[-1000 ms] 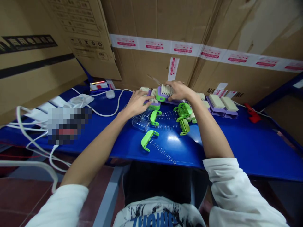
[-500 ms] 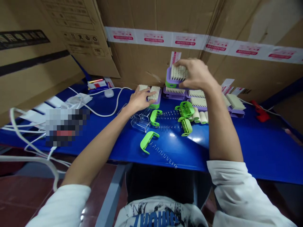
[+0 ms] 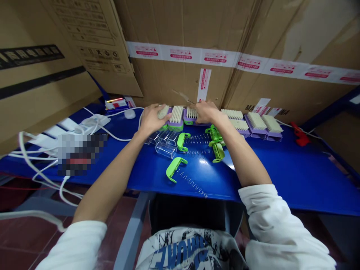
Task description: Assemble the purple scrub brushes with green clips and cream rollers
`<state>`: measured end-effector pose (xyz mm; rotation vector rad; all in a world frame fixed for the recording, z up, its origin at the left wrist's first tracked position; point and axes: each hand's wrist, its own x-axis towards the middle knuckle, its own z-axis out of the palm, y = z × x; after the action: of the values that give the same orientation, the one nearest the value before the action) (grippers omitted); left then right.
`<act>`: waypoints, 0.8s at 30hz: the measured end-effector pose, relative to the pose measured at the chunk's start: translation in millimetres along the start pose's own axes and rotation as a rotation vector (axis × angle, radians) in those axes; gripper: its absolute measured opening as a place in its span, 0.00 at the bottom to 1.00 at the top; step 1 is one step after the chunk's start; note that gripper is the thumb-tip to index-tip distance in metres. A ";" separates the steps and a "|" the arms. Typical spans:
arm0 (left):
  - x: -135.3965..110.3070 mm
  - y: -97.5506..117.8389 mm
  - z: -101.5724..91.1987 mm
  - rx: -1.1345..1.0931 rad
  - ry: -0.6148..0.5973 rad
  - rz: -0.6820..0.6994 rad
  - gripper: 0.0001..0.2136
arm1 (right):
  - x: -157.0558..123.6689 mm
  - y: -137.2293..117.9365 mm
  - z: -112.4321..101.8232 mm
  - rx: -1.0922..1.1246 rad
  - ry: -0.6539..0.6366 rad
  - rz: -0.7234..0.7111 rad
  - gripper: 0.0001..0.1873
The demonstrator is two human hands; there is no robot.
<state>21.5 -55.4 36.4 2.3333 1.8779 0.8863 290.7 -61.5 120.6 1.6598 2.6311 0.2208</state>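
Note:
My left hand [image 3: 152, 119] is closed round the leftmost brush [image 3: 163, 113], which lies bristles up at the back of the blue table. Directly beside it sits another cream-bristled brush [image 3: 176, 115] with a purple body and a green end. My right hand [image 3: 208, 111] grips a third brush [image 3: 191, 113], now low at the table and partly hidden by the fingers. Clear plastic boxes [image 3: 165, 149] lie just in front of my left hand. Green plastic brackets [image 3: 183, 141] and thin metal springs [image 3: 197, 139] are spread between my forearms.
More purple-bodied brushes [image 3: 257, 122] stand in a row to the right, along the cardboard wall [image 3: 174, 22]. A loose green bracket [image 3: 174, 169] with a spring lies near the front edge. White cables [image 3: 118, 137] and a power strip [image 3: 95, 119] occupy the left. A red object [image 3: 300, 134] lies far right.
My right hand has come down and left, bringing its brush from the air to the table beside the others. My left hand has shifted left onto the leftmost brush.

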 end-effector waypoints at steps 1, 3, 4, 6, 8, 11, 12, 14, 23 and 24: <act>1.5 -4.3 0.6 -0.022 0.023 -0.016 0.34 | 1.7 2.8 1.7 0.021 0.006 -0.004 0.44; 3.0 -9.3 3.0 -0.052 0.015 -0.036 0.36 | 5.2 8.2 5.7 0.059 0.012 -0.020 0.48; 3.0 -9.9 4.7 -0.061 0.001 -0.043 0.36 | 7.0 10.3 7.9 0.069 0.008 -0.030 0.48; 1.7 -8.4 7.8 -0.069 -0.018 -0.052 0.37 | 10.3 13.1 12.7 0.078 -0.013 -0.037 0.48; -0.1 -5.4 10.0 -0.069 -0.022 -0.052 0.37 | 13.8 14.7 18.2 0.084 -0.037 -0.027 0.48; -1.2 -2.2 10.5 -0.067 -0.023 -0.044 0.38 | 20.1 18.8 27.0 0.099 -0.074 0.003 0.51; -0.9 -1.9 10.1 -0.064 -0.026 -0.038 0.38 | 22.4 21.7 29.7 0.113 -0.083 0.000 0.53; 0.2 -2.5 8.7 -0.060 -0.031 -0.028 0.37 | 26.8 30.9 33.7 0.162 -0.080 -0.036 0.53; 0.7 -1.0 10.6 -0.059 -0.051 -0.004 0.39 | 33.9 92.1 39.5 0.252 0.224 0.029 0.34; 0.4 -0.2 12.0 -0.059 -0.049 -0.009 0.39 | 34.7 96.8 41.5 0.283 0.190 0.015 0.36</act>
<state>26.5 -51.0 26.4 2.2892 1.8165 0.8639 366.4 15.1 94.1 1.8225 2.9064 0.0043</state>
